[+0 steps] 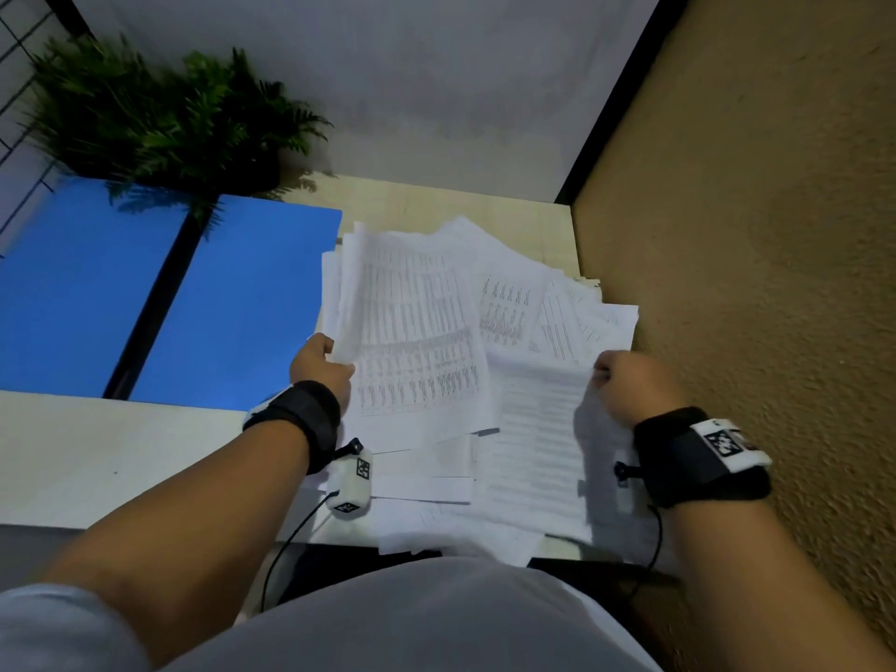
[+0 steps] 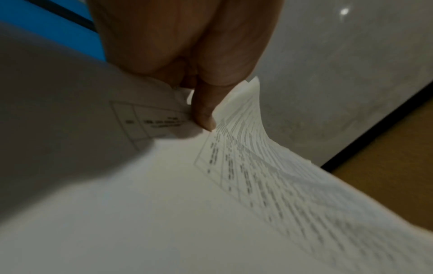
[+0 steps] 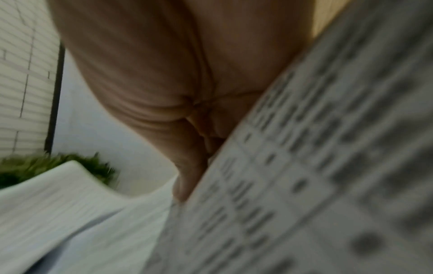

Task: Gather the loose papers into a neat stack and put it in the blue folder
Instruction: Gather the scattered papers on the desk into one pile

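A messy pile of printed white papers (image 1: 436,341) lies fanned out on the desk in front of me. My left hand (image 1: 322,363) grips the pile's left edge, thumb pressed on a sheet with tables (image 2: 246,166). My right hand (image 1: 625,380) grips sheets at the pile's right side, and the close paper (image 3: 304,185) fills the right wrist view. The blue folder (image 1: 232,303) lies open and flat to the left of the pile, with a black spine down its middle.
A green fern (image 1: 160,118) stands behind the folder at the back left. A tan textured wall (image 1: 751,235) runs close along the right of the pale desk (image 1: 97,453). A white panel closes the back.
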Motion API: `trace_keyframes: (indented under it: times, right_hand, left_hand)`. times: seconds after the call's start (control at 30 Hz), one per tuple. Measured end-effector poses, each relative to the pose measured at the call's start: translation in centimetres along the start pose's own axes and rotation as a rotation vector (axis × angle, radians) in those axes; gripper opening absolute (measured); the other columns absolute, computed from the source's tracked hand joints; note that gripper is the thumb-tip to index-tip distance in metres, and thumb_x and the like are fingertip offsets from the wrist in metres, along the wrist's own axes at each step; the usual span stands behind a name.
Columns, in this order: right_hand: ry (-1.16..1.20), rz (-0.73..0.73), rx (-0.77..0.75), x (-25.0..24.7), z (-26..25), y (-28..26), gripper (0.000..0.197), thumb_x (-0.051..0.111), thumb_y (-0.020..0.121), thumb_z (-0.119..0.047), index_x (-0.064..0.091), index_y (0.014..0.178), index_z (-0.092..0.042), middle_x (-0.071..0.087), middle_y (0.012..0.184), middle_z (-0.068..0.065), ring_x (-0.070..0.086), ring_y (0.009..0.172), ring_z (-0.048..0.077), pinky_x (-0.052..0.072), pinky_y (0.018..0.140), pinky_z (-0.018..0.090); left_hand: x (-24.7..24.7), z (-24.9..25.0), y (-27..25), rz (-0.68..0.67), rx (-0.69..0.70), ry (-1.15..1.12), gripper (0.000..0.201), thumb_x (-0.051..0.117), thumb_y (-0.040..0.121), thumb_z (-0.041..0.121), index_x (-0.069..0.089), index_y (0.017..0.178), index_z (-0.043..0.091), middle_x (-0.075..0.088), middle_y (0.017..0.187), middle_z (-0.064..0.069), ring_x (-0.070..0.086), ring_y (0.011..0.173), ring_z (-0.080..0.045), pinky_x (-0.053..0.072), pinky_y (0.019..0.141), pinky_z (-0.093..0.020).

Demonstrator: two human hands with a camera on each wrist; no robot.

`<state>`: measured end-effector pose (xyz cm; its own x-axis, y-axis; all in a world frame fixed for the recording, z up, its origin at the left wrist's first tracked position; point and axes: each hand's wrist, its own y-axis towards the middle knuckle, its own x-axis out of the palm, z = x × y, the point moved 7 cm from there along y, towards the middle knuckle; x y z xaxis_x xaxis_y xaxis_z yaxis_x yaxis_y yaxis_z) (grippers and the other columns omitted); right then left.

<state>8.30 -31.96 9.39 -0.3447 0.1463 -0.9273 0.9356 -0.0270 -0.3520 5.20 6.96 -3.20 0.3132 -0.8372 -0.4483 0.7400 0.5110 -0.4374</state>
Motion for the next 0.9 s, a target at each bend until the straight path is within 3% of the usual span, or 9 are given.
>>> trace_keyframes:
  times: [0.13, 0.23, 0.33, 0.47, 0.53, 0.6, 0.7, 0.83, 0.9]
  right_hand:
    - [-0.049, 0.306, 0.084, -9.1, 0.0, -3.3, 0.022, 0.050, 0.088, -0.008, 0.066, 0.104, -0.008, 0.068, 0.097, 0.023, 0.063, 0.089, 0.039, 0.048, 0.074, 0.039]
    - [0.188, 0.611, 0.048, -14.6, -0.4, -6.0, 0.021, 0.050, 0.086, -0.008, 0.062, 0.103, -0.010, 0.066, 0.095, 0.025, 0.063, 0.091, 0.041, 0.050, 0.077, 0.044]
    - [0.465, 0.742, 0.008, -15.2, -0.7, -5.6, 0.014, 0.051, 0.089, -0.017, 0.060, 0.095, -0.008, 0.063, 0.089, 0.020, 0.060, 0.084, 0.033, 0.047, 0.074, 0.040]
    - [0.693, 0.499, 0.048, -6.6, -3.9, -2.3, 0.018, 0.049, 0.096, -0.015, 0.058, 0.106, -0.003, 0.055, 0.087, 0.011, 0.052, 0.082, 0.020, 0.035, 0.068, 0.026]
    - [0.784, 0.353, 0.098, -0.6, -5.6, -1.3, 0.019, 0.044, 0.099, -0.015, 0.054, 0.112, -0.006, 0.055, 0.094, 0.008, 0.053, 0.088, 0.022, 0.037, 0.074, 0.024]
    - [0.732, 0.211, 0.157, 4.8, -6.8, -0.4, 0.020, 0.039, 0.100, -0.014, 0.050, 0.114, -0.005, 0.051, 0.097, 0.007, 0.051, 0.092, 0.022, 0.036, 0.079, 0.025]
    - [0.618, 0.073, 0.158, 10.0, -8.5, 0.5, 0.017, 0.037, 0.099, -0.011, 0.047, 0.109, -0.004, 0.050, 0.094, 0.011, 0.050, 0.086, 0.022, 0.037, 0.075, 0.028]
    - [0.614, 0.025, 0.120, 11.1, -9.0, 1.8, 0.014, 0.045, 0.096, -0.017, 0.049, 0.086, -0.008, 0.053, 0.082, 0.007, 0.050, 0.073, 0.021, 0.043, 0.068, 0.030]
    - [0.604, 0.132, 0.201, 9.5, -7.0, 3.0, 0.016, 0.052, 0.093, -0.020, 0.059, 0.092, -0.006, 0.059, 0.096, 0.012, 0.058, 0.088, 0.027, 0.050, 0.078, 0.036]
  left_hand:
    - [-0.4, -0.1, -1.3, -0.048, 0.023, -0.063, 0.052, 0.060, 0.088, -0.008, 0.047, 0.132, 0.015, 0.056, 0.124, -0.005, 0.060, 0.102, -0.026, 0.049, 0.086, -0.031]
    - [0.2, -0.2, -2.2, -0.096, 0.014, -0.140, 0.071, 0.055, 0.090, -0.010, 0.030, 0.149, 0.020, 0.044, 0.147, -0.006, 0.050, 0.129, -0.026, 0.042, 0.104, -0.033]
    - [0.8, 0.3, -3.1, -0.133, 0.010, -0.122, 0.058, 0.051, 0.094, -0.008, 0.034, 0.147, 0.008, 0.053, 0.134, -0.009, 0.054, 0.118, -0.024, 0.040, 0.092, -0.020]
    - [1.9, -0.1, -3.9, -0.212, -0.054, -0.147, 0.052, 0.042, 0.094, -0.009, 0.039, 0.143, 0.011, 0.056, 0.116, -0.007, 0.054, 0.096, -0.022, 0.046, 0.074, -0.025]
    - [1.9, -0.5, -3.5, -0.214, -0.104, -0.159, 0.052, 0.039, 0.093, -0.006, 0.041, 0.142, 0.013, 0.058, 0.114, -0.007, 0.056, 0.093, -0.024, 0.047, 0.080, -0.027]
    - [1.7, 0.1, -3.7, -0.211, -0.122, -0.140, 0.046, 0.043, 0.098, 0.011, 0.039, 0.144, 0.011, 0.056, 0.124, -0.007, 0.057, 0.105, -0.029, 0.042, 0.091, -0.032]
    - [2.1, 0.4, -4.5, -0.268, -0.108, -0.134, 0.063, 0.053, 0.098, 0.036, 0.027, 0.150, 0.011, 0.045, 0.134, 0.002, 0.048, 0.129, -0.024, 0.035, 0.100, -0.030]
    - [2.3, -0.6, -4.3, -0.249, -0.013, 0.003, 0.043, 0.058, 0.090, 0.002, 0.043, 0.130, 0.009, 0.062, 0.113, -0.011, 0.063, 0.101, -0.030, 0.053, 0.079, -0.032]
    - [1.4, -0.3, -4.0, -0.204, -0.004, -0.010, 0.031, 0.050, 0.091, -0.005, 0.050, 0.120, 0.007, 0.062, 0.109, -0.014, 0.064, 0.092, -0.029, 0.052, 0.075, -0.030]
